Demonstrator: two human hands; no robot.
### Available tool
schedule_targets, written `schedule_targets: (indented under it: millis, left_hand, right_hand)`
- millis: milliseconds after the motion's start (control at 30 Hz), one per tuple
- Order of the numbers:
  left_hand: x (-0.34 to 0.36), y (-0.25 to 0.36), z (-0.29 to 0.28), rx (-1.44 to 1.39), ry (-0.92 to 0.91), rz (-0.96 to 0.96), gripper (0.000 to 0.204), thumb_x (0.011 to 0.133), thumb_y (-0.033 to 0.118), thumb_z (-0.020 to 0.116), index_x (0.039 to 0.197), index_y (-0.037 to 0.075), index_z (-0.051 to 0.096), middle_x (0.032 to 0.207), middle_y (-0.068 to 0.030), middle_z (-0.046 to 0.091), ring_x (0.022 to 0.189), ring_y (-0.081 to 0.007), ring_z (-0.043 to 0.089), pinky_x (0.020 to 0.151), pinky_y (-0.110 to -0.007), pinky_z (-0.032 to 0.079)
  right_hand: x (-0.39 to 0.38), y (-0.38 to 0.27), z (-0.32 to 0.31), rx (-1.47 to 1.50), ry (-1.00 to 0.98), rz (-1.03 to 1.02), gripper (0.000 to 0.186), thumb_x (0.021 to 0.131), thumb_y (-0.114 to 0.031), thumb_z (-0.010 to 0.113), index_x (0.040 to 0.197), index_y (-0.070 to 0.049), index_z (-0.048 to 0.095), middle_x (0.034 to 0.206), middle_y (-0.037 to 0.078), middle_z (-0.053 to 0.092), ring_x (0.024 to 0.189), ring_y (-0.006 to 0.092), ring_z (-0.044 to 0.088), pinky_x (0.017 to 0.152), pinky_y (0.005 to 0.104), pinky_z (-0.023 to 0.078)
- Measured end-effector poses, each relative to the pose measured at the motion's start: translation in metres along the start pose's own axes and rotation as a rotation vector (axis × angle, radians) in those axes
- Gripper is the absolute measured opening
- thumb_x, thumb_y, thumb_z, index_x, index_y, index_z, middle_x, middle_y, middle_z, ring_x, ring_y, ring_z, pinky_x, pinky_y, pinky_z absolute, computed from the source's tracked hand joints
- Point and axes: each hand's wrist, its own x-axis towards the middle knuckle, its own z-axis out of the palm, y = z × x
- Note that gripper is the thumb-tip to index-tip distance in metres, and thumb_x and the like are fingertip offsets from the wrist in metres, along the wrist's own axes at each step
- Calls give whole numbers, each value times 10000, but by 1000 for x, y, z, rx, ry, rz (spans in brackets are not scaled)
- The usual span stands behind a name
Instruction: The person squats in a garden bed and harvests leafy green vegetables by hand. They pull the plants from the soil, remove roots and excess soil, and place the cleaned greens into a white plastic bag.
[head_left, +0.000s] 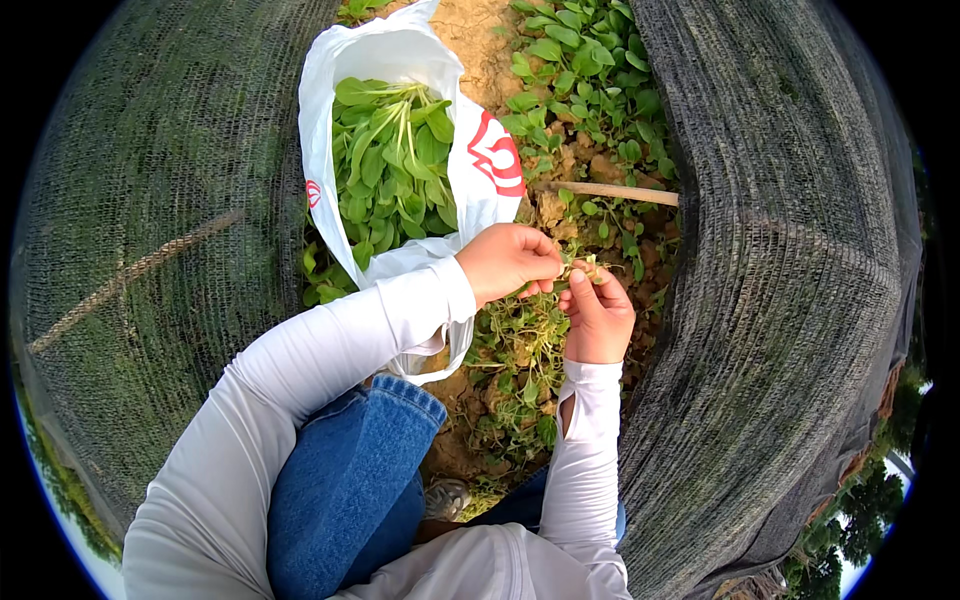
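Note:
My left hand (510, 263) and my right hand (599, 318) meet over the soil strip, fingertips almost touching. Between them is a small green plant (592, 267) with pale bits, pinched by the right thumb and fingers. The left thumb and forefinger close on its near side; the fingers partly hide what they grip. Just left of my hands stands a white plastic bag (400, 55) with a red print, its mouth wide. Inside lies a heap of picked leafy greens (395, 165), pale stems toward the far side.
Dark mesh netting (180, 130) hangs on the left, and more netting (770, 300) on the right. Leafy plants (590, 60) grow at the far right of the strip. A wooden stick (620, 192) juts from the right netting. Wilted plant scraps (520, 350) cover soil below my hands.

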Motion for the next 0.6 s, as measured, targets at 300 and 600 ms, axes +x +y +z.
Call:
schedule_targets:
  millis: [300, 600]
  left_hand:
    - [0, 1, 1, -174, 195, -16, 68, 736, 92, 532, 755, 31, 507, 579, 5, 465, 461, -48, 380, 398, -180, 270]
    - [0, 3, 5, 176, 172, 51, 198, 731, 167, 609, 843, 5, 590, 655, 5, 527, 533, -35, 417, 461, -180, 313]
  right_hand:
    - [2, 4, 3, -121, 77, 28, 240, 750, -29, 567, 973, 47, 518, 727, 52, 563, 559, 86, 508, 508, 184, 430]
    - [-5, -12, -4, -175, -3, 17, 476, 745, 45, 522, 1169, 76, 309, 766, 125, 572, 624, 145, 567, 576, 227, 487]
